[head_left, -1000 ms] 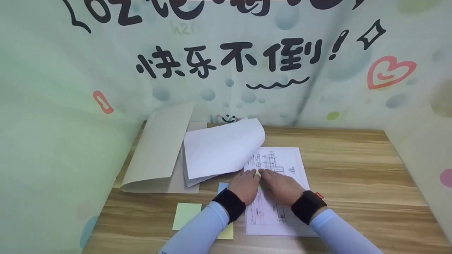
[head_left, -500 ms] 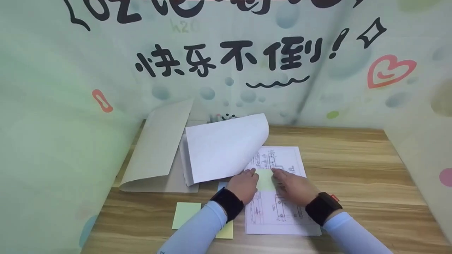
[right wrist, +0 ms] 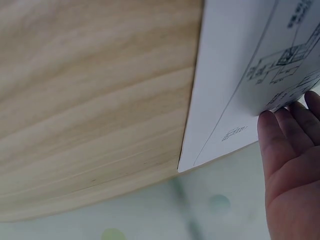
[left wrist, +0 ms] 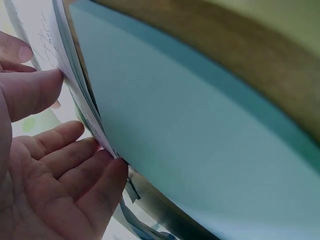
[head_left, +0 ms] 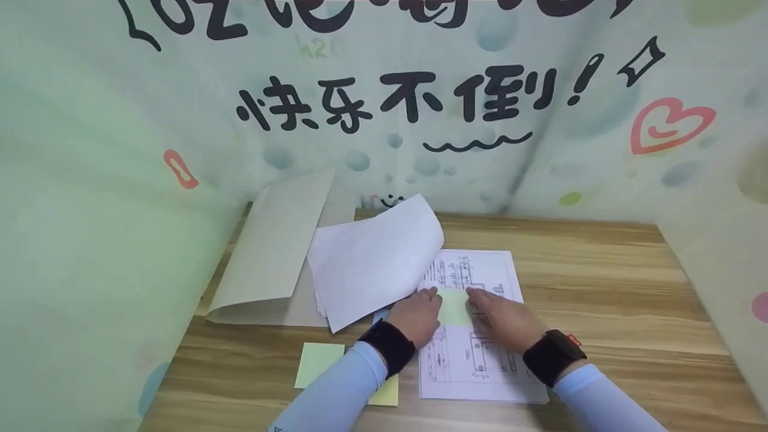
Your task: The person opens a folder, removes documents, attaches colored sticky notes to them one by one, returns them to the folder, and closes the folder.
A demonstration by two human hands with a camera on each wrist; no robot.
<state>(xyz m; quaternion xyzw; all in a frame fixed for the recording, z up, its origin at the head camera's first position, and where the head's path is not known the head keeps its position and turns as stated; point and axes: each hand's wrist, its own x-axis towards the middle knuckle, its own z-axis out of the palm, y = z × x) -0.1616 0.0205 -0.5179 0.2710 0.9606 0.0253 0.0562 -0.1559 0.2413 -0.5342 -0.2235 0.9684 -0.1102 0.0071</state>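
In the head view a pale green sticky note (head_left: 455,307) lies flat on printed sheets with line drawings (head_left: 459,387). My left hand (head_left: 414,318) rests at the sheets' left edge, fingertips by the note's left side. Its fingers are relaxed in the left wrist view, near a blue sticky pad (left wrist: 190,110). My right hand (head_left: 504,318) touches the paper with extended fingers at the note's right side. Nothing is gripped by either hand. White pages (head_left: 378,258) stay turned over to the left, bowed upward. My left forearm hides part of the pads below it.
A beige folder cover (head_left: 273,240) stands folded back at the far left. A light green pad (head_left: 320,365) lies at the front left, with a yellow pad (head_left: 387,393) partly under my left arm. Bare wood (head_left: 606,288) shows on the right; a printed curtain (head_left: 384,108) closes the back.
My right hand has slid to the right, leaving the sticky note in plain sight. The turned white pages rose, then shifted down and left. My left hand has hardly moved.
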